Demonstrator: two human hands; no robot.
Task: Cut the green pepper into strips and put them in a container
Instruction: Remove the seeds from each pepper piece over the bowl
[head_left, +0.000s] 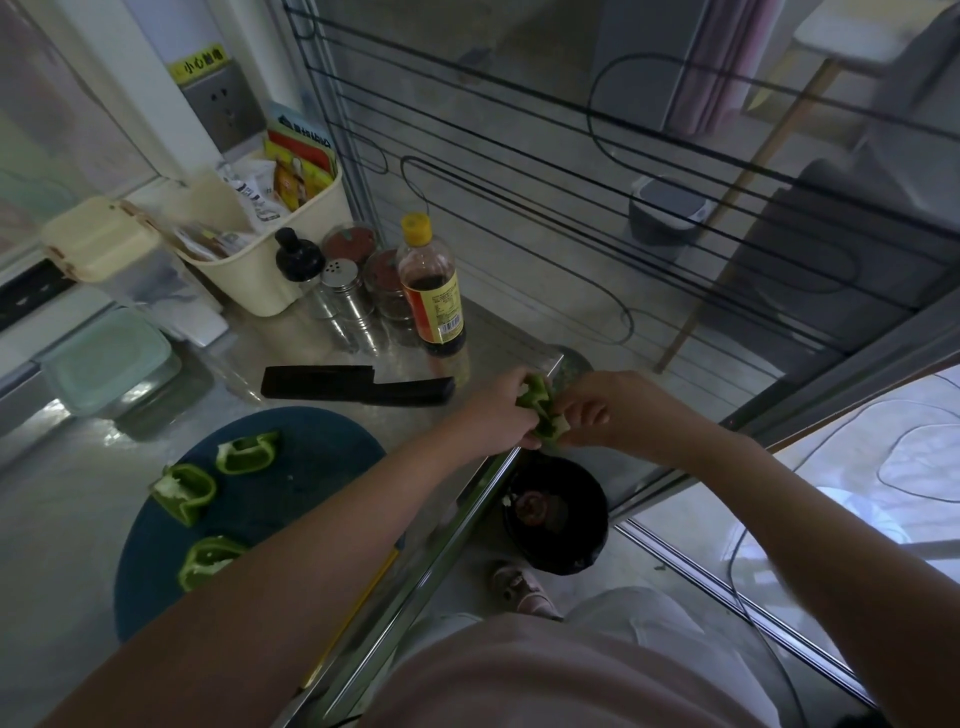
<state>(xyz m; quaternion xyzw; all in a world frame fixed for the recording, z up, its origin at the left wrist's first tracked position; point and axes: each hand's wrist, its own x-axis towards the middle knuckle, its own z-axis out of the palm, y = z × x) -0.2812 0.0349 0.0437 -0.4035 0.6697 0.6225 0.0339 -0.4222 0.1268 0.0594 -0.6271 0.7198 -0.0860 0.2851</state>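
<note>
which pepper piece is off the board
The pepper piece held by left hand and right hand above the bin; the other three lie on the board.

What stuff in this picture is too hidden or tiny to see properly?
All in the head view:
- The pepper piece: fingers of the left hand and right hand cover much of it, so its inside is hidden.
- The black bin: too dark to name what lies in it.
- The sauce bottle: label print too small to read.
- The cutting board: its near edge is hidden by the left forearm.
</note>
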